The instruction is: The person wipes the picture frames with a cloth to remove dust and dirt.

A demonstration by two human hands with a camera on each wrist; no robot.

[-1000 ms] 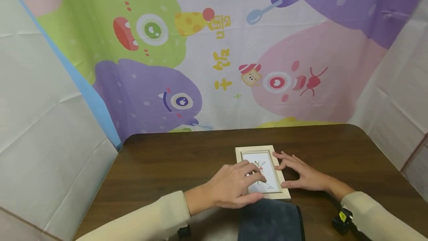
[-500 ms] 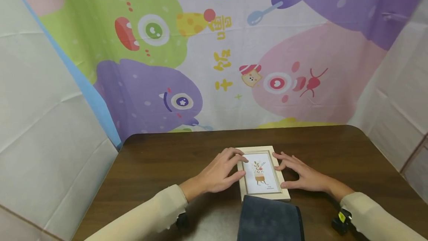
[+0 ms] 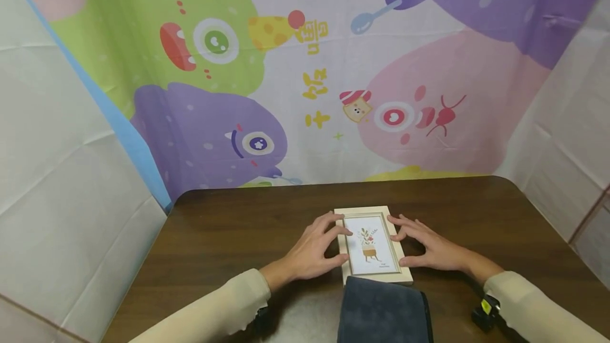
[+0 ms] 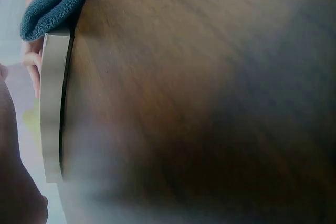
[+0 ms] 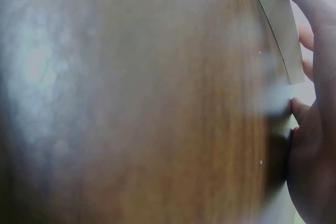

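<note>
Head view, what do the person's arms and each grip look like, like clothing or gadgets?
The left sleeve and right sleeve are long, plain and pale cream. The left grip and right grip are bare, with no gloves. A small black device with a yellow-green patch sits at the right wrist; something dark shows at the left, too hidden to make out.

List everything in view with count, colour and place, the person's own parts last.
Picture frame: 1, cream, on the table
Plant print: 1, white with brown pot, inside the frame
Cloth: 1, dark blue-grey, at the frame's near edge
Table: 1, dark brown, below everything
Cartoon backdrop: 1, multicoloured, behind the table
Side panels: 2, off-white, left and right
Wrist devices: 2, black, at the cuffs
Sleeves: 2, beige, on both arms
Hands: 2, bare, at the frame's sides
</note>
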